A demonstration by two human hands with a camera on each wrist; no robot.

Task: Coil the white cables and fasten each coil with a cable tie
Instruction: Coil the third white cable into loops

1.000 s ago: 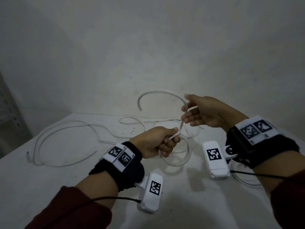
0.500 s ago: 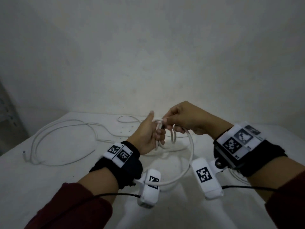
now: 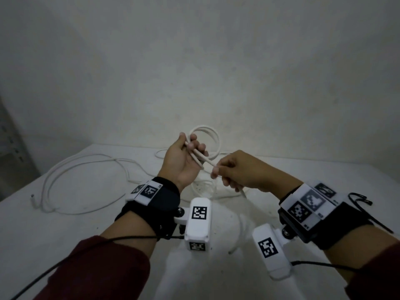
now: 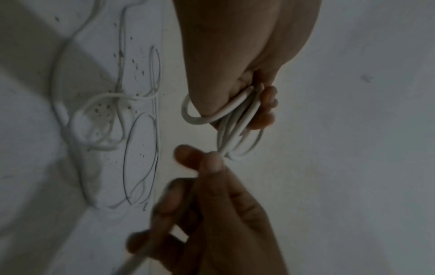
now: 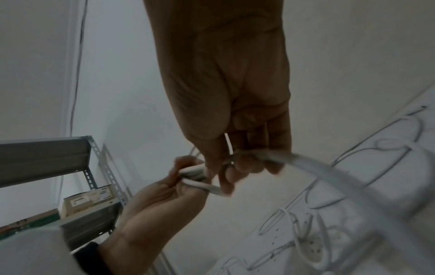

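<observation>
Just above the near edge of the white table [image 3: 65,245], the right hand [image 3: 244,172] has its fingers curled round the free run of the white cable [image 3: 204,162], pinching it between thumb and forefinger close to where it leaves the coil; the slack trails down from under that fist toward the tabletop. A little farther out and higher, the left hand [image 3: 181,161] is raised with the palm turned up, its fingers [image 3: 192,146] folded over several loops of the coil [image 3: 207,137] that stand up behind them — the left wrist view shows the turns bunched together against the palm.

The winding looks partly done, since a good length of this cable is not yet gathered. To do this turn well, I'd say the right hand should let the cable slide through a light pinch rather than drag it, lay the new loop to the same size as the others, and give it a slight twist so it sits flat. The left hand should open only enough to admit the new turn, then clamp again, or the springy loops may fan out.

Beyond the hands, a second loose cable [image 3: 71,169] sprawls in wide curves across the far left of the table, uncoiled. I can't make out a cable tie anywhere — it will be needed once this coil is finished
</observation>
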